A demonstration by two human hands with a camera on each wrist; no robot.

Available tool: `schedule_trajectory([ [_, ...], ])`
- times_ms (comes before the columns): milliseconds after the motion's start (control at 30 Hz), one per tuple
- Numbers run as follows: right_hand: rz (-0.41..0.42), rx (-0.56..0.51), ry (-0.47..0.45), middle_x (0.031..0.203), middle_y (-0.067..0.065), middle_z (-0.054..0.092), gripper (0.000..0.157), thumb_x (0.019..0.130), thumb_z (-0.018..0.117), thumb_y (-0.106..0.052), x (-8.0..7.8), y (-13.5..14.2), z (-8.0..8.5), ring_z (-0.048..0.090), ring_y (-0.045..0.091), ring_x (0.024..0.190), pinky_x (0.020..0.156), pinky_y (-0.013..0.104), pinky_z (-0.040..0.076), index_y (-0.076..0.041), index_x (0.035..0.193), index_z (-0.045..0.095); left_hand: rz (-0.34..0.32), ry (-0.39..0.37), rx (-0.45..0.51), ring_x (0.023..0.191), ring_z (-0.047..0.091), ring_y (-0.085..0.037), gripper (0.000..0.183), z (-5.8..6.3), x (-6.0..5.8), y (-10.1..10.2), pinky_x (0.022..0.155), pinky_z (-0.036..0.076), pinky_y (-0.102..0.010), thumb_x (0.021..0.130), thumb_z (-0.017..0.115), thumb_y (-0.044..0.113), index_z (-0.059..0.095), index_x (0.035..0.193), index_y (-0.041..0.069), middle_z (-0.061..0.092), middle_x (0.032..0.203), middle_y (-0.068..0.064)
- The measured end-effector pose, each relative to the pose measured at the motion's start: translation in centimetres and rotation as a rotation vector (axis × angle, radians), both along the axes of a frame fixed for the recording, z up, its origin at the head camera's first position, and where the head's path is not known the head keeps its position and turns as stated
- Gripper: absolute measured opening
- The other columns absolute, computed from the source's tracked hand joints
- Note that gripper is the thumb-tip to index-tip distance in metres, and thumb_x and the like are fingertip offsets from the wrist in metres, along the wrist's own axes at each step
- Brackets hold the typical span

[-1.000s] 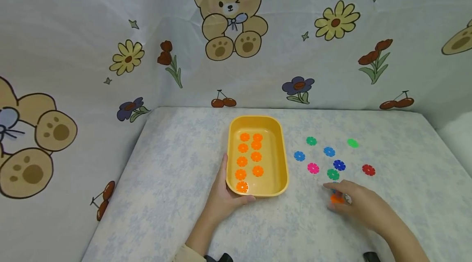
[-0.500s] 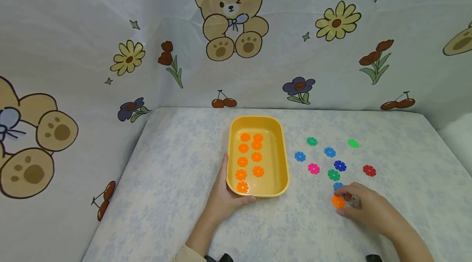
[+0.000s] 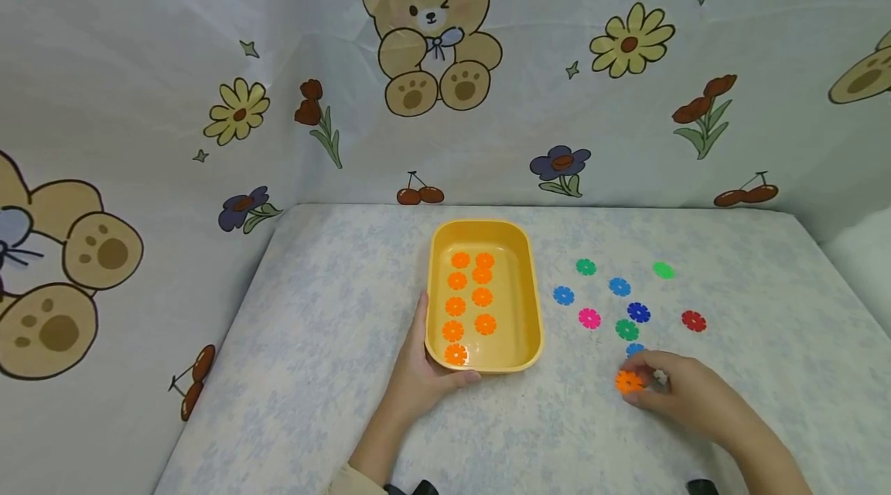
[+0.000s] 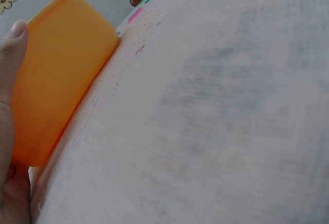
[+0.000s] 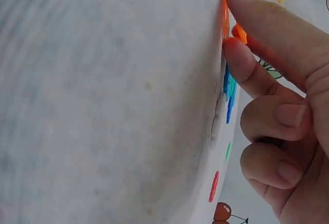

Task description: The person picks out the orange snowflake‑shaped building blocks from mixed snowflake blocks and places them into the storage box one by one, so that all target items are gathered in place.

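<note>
My left hand grips the near left corner of a yellow plastic tray, thumb along the front and fingers up the left side. Inside the tray lie several orange notched discs in two columns. On the table to the right, my right hand pinches an orange notched disc between thumb and forefinger. The right wrist view shows that disc edge-on, low at the table, with a second bit of orange between the fingers. Just beyond the fingertips is a blue disc, partly hidden.
Several loose discs lie right of the tray, among them a pink disc, a dark blue disc, a red disc and a light green disc. A printed cloth rises behind the table.
My right fingers have closed from a wider spread onto the orange disc, which has shifted slightly left since half a second ago. The left hand and tray have stayed put.
</note>
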State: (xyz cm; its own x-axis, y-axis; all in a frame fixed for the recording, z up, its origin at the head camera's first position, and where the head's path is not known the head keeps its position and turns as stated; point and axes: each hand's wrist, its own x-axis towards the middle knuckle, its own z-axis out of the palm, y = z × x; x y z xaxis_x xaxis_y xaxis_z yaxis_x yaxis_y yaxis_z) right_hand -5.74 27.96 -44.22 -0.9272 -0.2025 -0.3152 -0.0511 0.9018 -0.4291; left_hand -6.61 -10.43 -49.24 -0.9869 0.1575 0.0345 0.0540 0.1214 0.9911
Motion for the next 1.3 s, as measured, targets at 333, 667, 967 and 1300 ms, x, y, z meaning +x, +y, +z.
schedule_trajectory([
  [333,-0.057,-0.139,0.019,0.077,-0.010,0.065,0.018,0.080,0.081,-0.039,-0.9,-1.9,1.4,0.047,0.009,0.064,0.052,0.020,0.039,-0.026,0.091,0.076,-0.011,0.000,0.012,0.148,0.031,-0.014,0.134,-0.1,0.0,-0.1,0.116,0.031,-0.021,0.068,0.093,0.027,-0.003,0.160,0.031,0.013,0.167,0.011],
  [667,0.041,-0.385,0.207,0.080,-0.008,0.066,0.010,0.086,0.077,-0.036,-4.1,-6.2,3.8,0.045,0.012,0.058,0.048,0.022,0.035,-0.028,0.091,0.075,-0.010,0.000,0.010,0.148,0.032,-0.013,0.133,0.0,-0.1,-0.3,0.115,0.032,-0.019,0.069,0.093,0.027,-0.003,0.160,0.031,0.013,0.166,0.011],
  [967,0.259,-0.342,0.191,0.082,-0.016,0.068,0.006,0.087,0.076,-0.034,-6.1,-14.0,4.1,0.056,0.009,0.073,0.064,0.021,0.050,-0.028,0.087,0.075,0.000,-0.004,-0.042,0.150,0.024,-0.011,0.132,0.2,-0.1,0.1,0.122,0.024,-0.042,0.069,0.093,0.031,-0.003,0.160,0.031,0.009,0.166,0.014],
  [1300,0.372,0.127,0.362,0.075,-0.010,0.070,0.012,0.078,0.085,-0.027,-6.0,-18.7,2.9,0.053,0.009,0.064,0.066,0.024,0.051,-0.020,0.084,0.078,0.020,-0.030,-0.065,0.149,0.028,-0.009,0.132,0.1,0.0,-0.1,0.121,0.027,-0.042,0.068,0.093,0.035,-0.001,0.160,0.032,0.011,0.165,0.017],
])
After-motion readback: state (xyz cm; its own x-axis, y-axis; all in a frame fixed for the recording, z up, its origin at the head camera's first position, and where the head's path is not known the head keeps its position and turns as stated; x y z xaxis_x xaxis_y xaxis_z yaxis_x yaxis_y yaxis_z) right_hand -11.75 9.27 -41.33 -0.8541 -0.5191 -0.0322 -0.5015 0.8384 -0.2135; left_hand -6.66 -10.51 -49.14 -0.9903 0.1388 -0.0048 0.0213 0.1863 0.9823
